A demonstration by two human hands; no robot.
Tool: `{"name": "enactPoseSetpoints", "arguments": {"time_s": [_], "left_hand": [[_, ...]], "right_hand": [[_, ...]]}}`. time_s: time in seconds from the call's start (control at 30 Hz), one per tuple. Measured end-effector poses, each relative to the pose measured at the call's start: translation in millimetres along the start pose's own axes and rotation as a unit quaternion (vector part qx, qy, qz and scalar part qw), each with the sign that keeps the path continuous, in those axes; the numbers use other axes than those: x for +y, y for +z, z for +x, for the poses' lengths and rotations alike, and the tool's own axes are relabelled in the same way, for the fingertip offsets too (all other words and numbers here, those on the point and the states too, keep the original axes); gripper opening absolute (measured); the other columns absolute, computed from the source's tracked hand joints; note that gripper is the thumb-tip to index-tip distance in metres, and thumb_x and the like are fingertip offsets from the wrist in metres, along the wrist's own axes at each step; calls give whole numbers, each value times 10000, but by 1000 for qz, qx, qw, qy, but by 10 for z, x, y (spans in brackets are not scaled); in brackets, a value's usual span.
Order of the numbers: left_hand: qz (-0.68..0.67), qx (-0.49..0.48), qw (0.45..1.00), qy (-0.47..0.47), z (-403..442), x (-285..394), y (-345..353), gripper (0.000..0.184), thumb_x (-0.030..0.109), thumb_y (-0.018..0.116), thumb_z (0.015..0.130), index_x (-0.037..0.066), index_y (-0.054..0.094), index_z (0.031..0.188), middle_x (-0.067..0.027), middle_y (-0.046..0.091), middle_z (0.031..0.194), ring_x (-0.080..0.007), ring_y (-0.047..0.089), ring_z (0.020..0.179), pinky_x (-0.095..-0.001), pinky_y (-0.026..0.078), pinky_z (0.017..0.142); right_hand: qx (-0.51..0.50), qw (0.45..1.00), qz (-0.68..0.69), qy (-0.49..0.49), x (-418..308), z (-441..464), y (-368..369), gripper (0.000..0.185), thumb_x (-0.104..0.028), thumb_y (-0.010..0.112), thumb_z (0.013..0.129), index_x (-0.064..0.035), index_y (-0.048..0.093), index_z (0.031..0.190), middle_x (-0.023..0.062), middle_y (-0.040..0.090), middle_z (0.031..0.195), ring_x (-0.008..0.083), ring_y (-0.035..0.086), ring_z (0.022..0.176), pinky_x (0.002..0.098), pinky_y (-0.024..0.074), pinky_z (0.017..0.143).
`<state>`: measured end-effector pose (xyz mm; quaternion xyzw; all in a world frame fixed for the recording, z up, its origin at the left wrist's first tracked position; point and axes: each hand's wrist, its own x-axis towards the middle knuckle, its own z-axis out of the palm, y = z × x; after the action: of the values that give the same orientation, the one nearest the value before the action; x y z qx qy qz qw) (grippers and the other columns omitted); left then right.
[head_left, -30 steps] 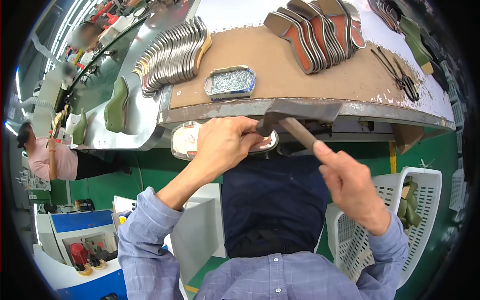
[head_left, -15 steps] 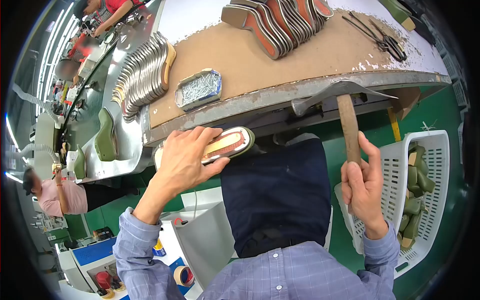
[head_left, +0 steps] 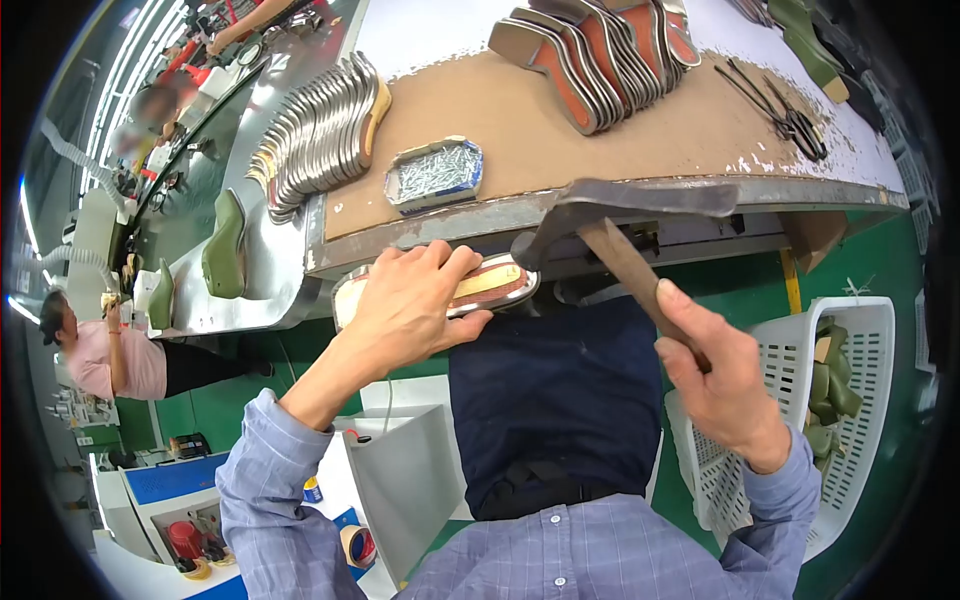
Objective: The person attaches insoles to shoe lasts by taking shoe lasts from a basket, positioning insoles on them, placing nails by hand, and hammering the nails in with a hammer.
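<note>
My left hand point(head_left: 405, 305) is wrapped over a shoe last with an insole point(head_left: 492, 283) lying sole up, its pale and reddish-brown underside showing past my fingers. The hand covers its middle. My right hand point(head_left: 728, 375) grips the wooden handle of a cobbler's hammer point(head_left: 640, 275). The round striking face hangs close to the toe end of the insole; I cannot tell whether they touch. Just beyond my left hand, on the bench, stands an open box of nails point(head_left: 394, 190).
Stacked silver-edged insoles point(head_left: 325, 135) and reddish insoles point(head_left: 600, 70) lie on the bench point(head_left: 480, 110), with pincers point(head_left: 795, 125) at right. A white basket point(head_left: 860, 490) holds green lasts point(head_left: 835, 385). More green lasts point(head_left: 223, 250) stand left. A person point(head_left: 100, 355) is farther left.
The hammer has swung left and down, its striking face now near the toe of the insole. My view has shifted, so the bench things sit farther right. My left hand keeps its hold.
</note>
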<state>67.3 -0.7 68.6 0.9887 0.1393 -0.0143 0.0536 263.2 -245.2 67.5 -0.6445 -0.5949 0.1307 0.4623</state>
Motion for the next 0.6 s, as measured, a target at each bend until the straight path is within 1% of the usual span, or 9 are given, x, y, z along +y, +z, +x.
{"name": "enactPoseSetpoints", "arguments": {"time_s": [0.13, 0.2, 0.27, 0.3, 0.4, 0.43, 0.5, 0.53, 0.6], "left_hand": [[1, 0, 1000, -6, -15, -3, 10, 448, 409, 710, 773, 103, 559, 1063, -102, 574, 871, -286, 614, 805, -400, 437, 735], [3, 0, 1000, 3, -10, -8, 2, 444, 409, 711, 773, 102, 557, 1055, -102, 574, 869, -285, 614, 799, -403, 444, 730], [2, -14, 1000, -6, -2, -9, -15, 464, 398, 718, 767, 93, 564, 1080, -98, 570, 897, -282, 607, 832, -395, 440, 754], [-2, -32, 999, -15, -11, -2, -16, 484, 388, 724, 761, 83, 572, 1105, -95, 567, 926, -279, 600, 865, -387, 436, 778], [0, -37, 999, -7, 1, -21, 1, 485, 388, 723, 765, 84, 567, 1109, -93, 567, 930, -279, 597, 873, -391, 443, 779], [-1, -36, 999, -8, -8, -18, -10, 488, 393, 720, 770, 82, 562, 1112, -96, 569, 935, -279, 595, 884, -395, 445, 779], [3, -38, 999, -10, 6, -22, -13, 489, 394, 719, 772, 81, 561, 1112, -97, 571, 938, -281, 594, 887, -396, 445, 780], [7, -43, 999, -11, -7, -22, 0, 490, 395, 717, 773, 79, 560, 1113, -99, 572, 941, -282, 594, 890, -398, 445, 781], [8, -38, 999, -9, -13, -25, 3, 488, 394, 716, 772, 80, 561, 1112, -102, 571, 939, -287, 595, 884, -401, 444, 783]], "right_hand": [[146, 989, -27, -28, -133, 65, -203, 433, 80, 617, 844, 15, 523, 1262, 214, 659, 1066, 220, 642, 776, 289, 513, 712], [205, 970, 123, -30, -159, 135, -121, 392, 67, 599, 864, 13, 515, 1242, 227, 660, 1035, 232, 656, 802, 320, 525, 711], [64, 990, -68, -103, -36, 198, 11, 447, 41, 620, 859, -13, 503, 1288, 215, 662, 1025, 248, 664, 784, 335, 543, 706], [-102, 990, -96, 6, -61, 211, 57, 502, 28, 638, 846, -47, 500, 1323, 207, 659, 1053, 300, 669, 802, 358, 555, 715], [-56, 997, -38, 21, -110, 339, -48, 444, 50, 616, 849, 23, 525, 1283, 217, 614, 1215, 316, 598, 1157, 345, 480, 948], [7, 997, -71, -34, -146, 370, -138, 445, 33, 605, 860, 10, 521, 1296, 202, 610, 1223, 332, 592, 1157, 357, 486, 938], [145, 961, -229, -57, -228, 306, -415, 415, -75, 542, 942, -40, 464, 1348, 104, 624, 1014, 154, 589, 843, 260, 508, 722], [165, 976, 144, -14, -145, 202, -459, 411, -98, 516, 963, -54, 437, 1364, 72, 608, 919, 77, 513, 722, 221, 465, 622], [115, 992, 45, -33, -102, 166, -221, 414, -75, 541, 943, -41, 458, 1347, 102, 629, 958, 145, 566, 755, 255, 488, 650]]}}
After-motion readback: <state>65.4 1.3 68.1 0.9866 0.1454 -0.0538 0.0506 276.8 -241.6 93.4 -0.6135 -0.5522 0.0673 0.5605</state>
